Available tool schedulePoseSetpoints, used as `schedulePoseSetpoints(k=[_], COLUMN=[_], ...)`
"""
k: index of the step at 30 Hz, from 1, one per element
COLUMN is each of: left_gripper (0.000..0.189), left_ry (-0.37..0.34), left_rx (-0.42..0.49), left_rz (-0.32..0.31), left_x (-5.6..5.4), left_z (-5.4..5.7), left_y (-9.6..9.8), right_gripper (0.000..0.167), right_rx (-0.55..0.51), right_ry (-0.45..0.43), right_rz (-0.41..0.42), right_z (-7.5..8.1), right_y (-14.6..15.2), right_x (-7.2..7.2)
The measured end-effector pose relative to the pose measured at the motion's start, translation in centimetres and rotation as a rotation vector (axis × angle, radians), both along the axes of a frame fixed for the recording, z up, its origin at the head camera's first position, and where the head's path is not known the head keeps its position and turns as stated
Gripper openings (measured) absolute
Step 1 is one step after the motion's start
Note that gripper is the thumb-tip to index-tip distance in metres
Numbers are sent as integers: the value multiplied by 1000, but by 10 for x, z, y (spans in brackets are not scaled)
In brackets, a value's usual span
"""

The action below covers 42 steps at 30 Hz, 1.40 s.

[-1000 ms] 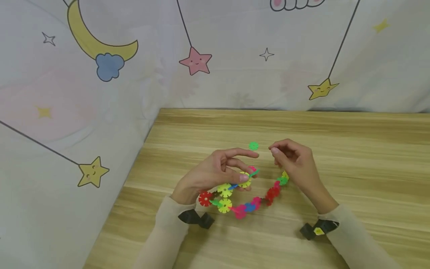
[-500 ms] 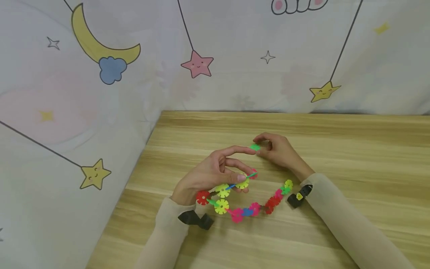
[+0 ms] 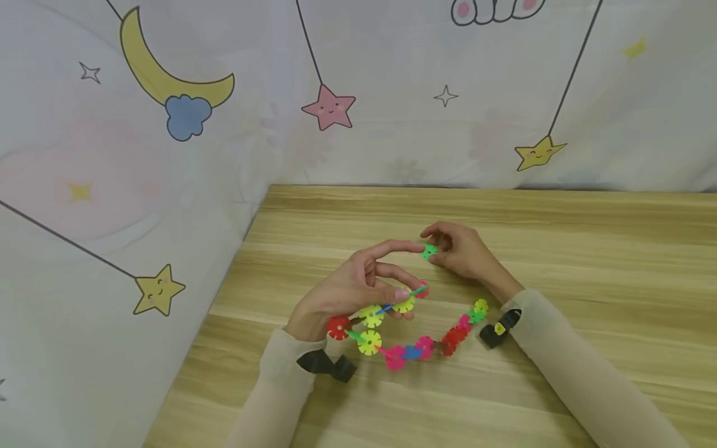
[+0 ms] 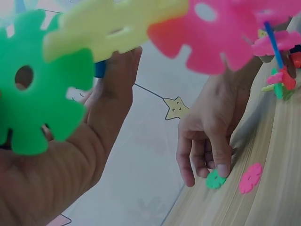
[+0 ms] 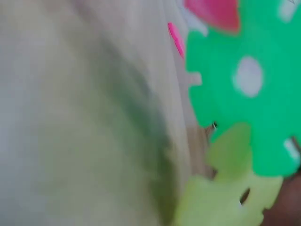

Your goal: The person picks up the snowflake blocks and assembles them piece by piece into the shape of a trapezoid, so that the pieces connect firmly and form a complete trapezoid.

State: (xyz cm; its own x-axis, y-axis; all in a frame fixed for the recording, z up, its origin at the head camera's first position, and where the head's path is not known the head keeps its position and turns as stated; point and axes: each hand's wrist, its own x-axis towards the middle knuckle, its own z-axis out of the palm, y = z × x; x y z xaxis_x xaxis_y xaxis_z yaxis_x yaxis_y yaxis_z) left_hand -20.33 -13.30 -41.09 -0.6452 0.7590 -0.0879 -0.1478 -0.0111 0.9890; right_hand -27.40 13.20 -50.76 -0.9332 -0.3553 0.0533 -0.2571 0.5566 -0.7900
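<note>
My left hand (image 3: 372, 280) pinches a yellow notched disc (image 3: 404, 305) of a chain of interlocking plastic snowflake discs, its index finger stretched forward. The chain curves below in a loop of yellow, red, pink, blue and green discs, ending at a yellow disc (image 3: 481, 307) near the right wrist. Beyond the left fingertips, my right hand (image 3: 462, 249) pinches a loose green disc (image 3: 429, 252) close to the tabletop. In the left wrist view this green disc (image 4: 215, 179) is under the thumb. Large blurred discs, including a green disc (image 5: 244, 84), fill the right wrist view.
A loose pink disc (image 4: 250, 178) lies on the wooden table (image 3: 560, 249) near the right hand, partly hidden behind left fingers in the head view. A printed curtain (image 3: 392, 143) stands along the back and left table edges. Black straps with small cameras (image 3: 495, 333) sit on both wrists.
My right hand has moved from beside the chain's right end over to the green disc and taken hold of it, tilting it. The left hand stays with the chain.
</note>
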Motion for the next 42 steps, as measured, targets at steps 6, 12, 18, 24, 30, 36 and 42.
schedulePoseSetpoints(k=[6, 12, 18, 24, 30, 36, 42], left_gripper=[66, 66, 69, 71, 73, 75, 77], left_ry=[-15, -20, -12, -1, 29, 26, 44], left_rx=[-16, -29, -11, -14, -60, -61, -54], left_rz=[18, 27, 18, 7, 8, 7, 14], left_x=[-1, -1, -2, -2, -3, -1, 1], left_z=[0, -2, -4, -5, -5, -4, -2], left_y=[1, 2, 1, 1, 1, 3, 5], right_gripper=[31, 27, 27, 25, 23, 22, 22], right_rx=[-48, -188, -309, -419, -509, -535, -562], right_ry=[-9, -52, -79, -67, -64, -60, -31], right_rz=[-41, -94, -82, 5, 33, 25, -1], right_z=[6, 28, 57, 75, 86, 87, 86], right_y=[14, 27, 30, 26, 19, 14, 9], right_x=[21, 51, 81, 107, 124, 131, 135])
